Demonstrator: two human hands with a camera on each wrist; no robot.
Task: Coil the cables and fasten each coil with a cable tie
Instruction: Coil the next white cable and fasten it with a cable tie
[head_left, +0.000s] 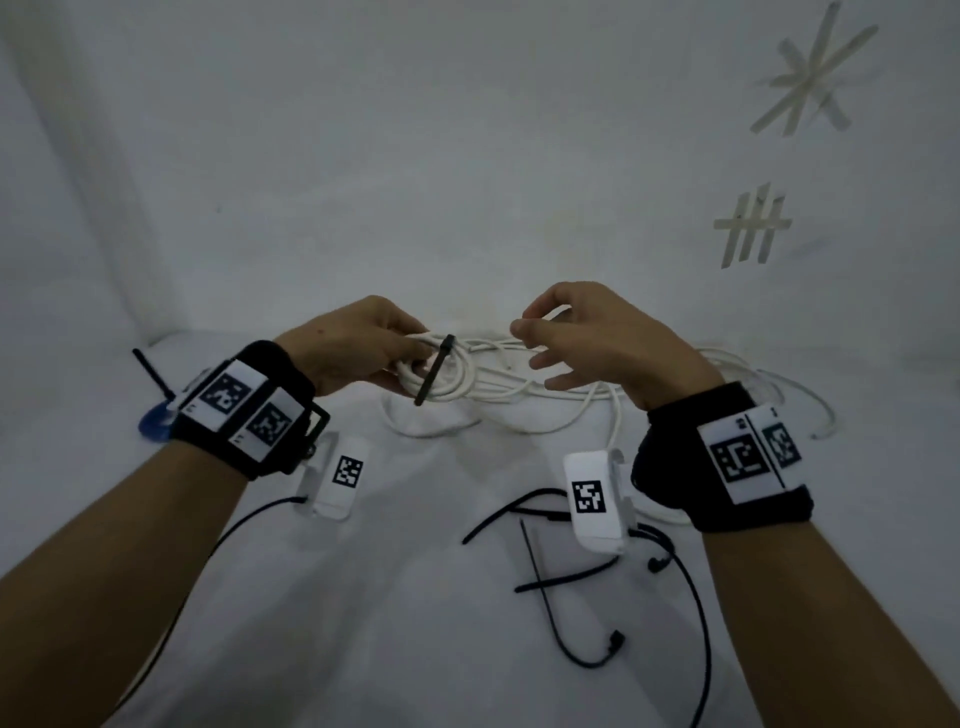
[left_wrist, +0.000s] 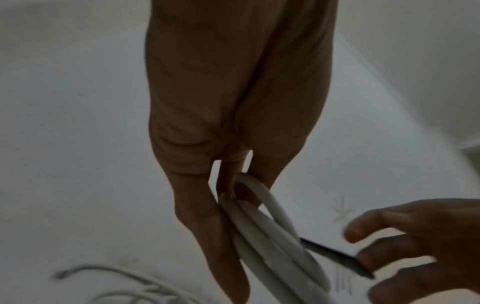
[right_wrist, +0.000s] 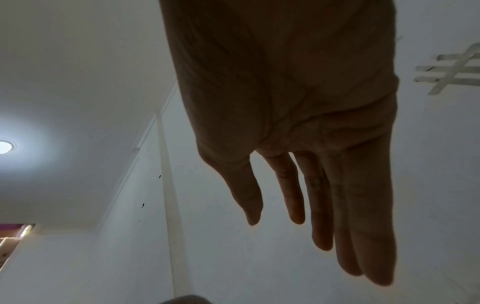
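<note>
My left hand (head_left: 410, 356) grips a small coil of white cable (head_left: 460, 376) just above the white table. A black cable tie (head_left: 434, 376) lies across the coil by that hand's fingertips, its tail pointing down toward me. In the left wrist view my left hand (left_wrist: 227, 198) pinches the coil's loops (left_wrist: 272, 232), and the black tie (left_wrist: 337, 257) sticks out to the right. My right hand (head_left: 535, 338) hovers right of the coil with fingers loosely spread, holding nothing. The right hand (right_wrist: 311, 226) shows straight fingers in its wrist view.
The cable's loose length (head_left: 519, 410) trails on the table (head_left: 389, 597), and more white cable (head_left: 753, 371) lies at the right. Several spare black ties (head_left: 540, 577) lie near my right wrist. A blue object (head_left: 156, 421) sits left. Tape marks (head_left: 750, 226) are on the wall.
</note>
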